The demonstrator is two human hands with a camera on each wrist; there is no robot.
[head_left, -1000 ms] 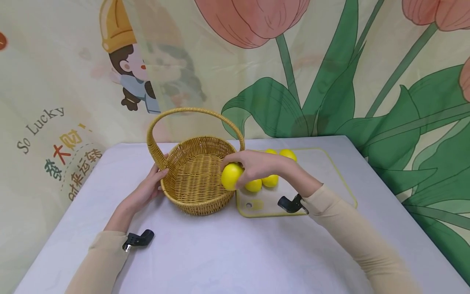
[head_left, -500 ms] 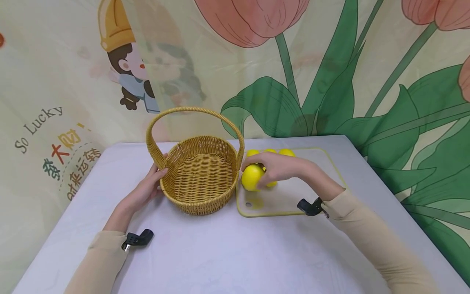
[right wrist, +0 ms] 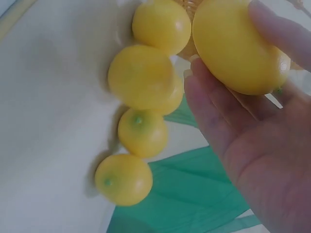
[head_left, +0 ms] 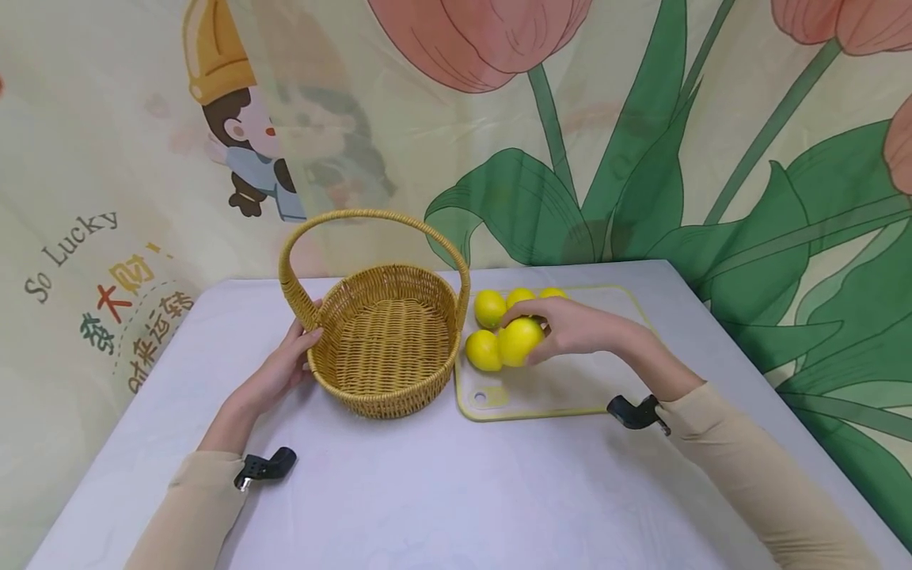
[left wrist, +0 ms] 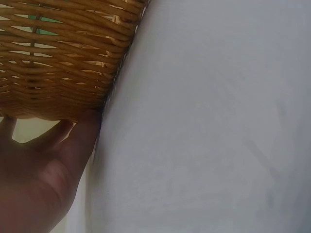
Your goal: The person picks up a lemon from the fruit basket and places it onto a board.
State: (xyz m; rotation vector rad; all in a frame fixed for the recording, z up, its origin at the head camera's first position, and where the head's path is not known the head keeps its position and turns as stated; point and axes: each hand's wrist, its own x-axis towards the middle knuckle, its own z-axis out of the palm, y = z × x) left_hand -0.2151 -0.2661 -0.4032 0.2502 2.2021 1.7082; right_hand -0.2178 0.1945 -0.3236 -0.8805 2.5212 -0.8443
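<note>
In the head view a round wicker basket (head_left: 392, 344) with an arched handle stands on the table. My left hand (head_left: 281, 368) holds its left side, thumb at the rim by the foot of the handle. The left wrist view shows that hand's fingers (left wrist: 80, 138) against the woven wall. My right hand (head_left: 577, 328) grips a yellow lemon (head_left: 520, 342) between thumb and fingers, over a light cutting board (head_left: 570, 388). Other lemons (head_left: 484, 351) sit close by; in the right wrist view several lemons (right wrist: 142, 132) line up beside the held one.
A white cloth (head_left: 427, 491) covers the table. The board has a yellow-green edge and a hole at its near left corner, just right of the basket. A printed curtain (head_left: 399, 119) hangs behind the table.
My right hand has moved right, from beside the basket's rim to over the board, still gripping a lemon. Lemons it hid now show. The left hand stays at the basket.
</note>
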